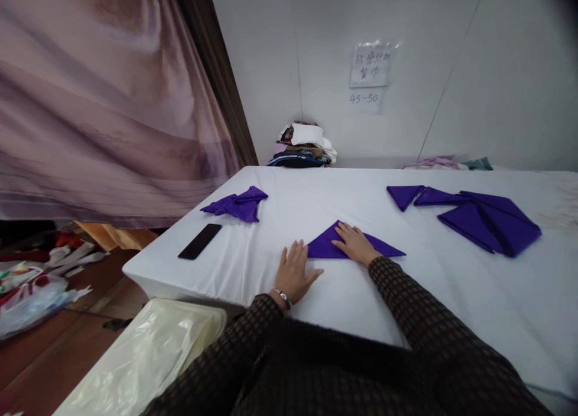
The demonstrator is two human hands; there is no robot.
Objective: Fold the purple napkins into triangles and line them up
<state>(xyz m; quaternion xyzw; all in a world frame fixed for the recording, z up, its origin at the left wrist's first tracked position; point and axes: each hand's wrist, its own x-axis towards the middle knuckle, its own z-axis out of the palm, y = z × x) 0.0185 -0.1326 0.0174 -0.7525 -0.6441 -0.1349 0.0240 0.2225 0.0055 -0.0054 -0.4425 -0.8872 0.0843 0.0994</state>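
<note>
A purple cloth napkin (323, 245), folded into a triangle, lies flat on the white-covered table with its long edge toward me. My right hand (354, 242) rests on the middle of the napkin, fingers stretched out. At the napkin's left corner is my left hand (292, 273), flat on the tablecloth with its fingers out and thumb apart; it wears a bracelet at the wrist. Whether the left fingertips press on that corner I cannot tell. Neither hand grips anything.
Folded purple napkins (487, 220) lie at the right. A crumpled purple cloth (239, 205) and a black phone (200, 241) lie at the left. Stacked fabrics (304, 144) stand by the wall behind the table (289, 193). A plastic-covered bin (149, 350) sits below the near left edge.
</note>
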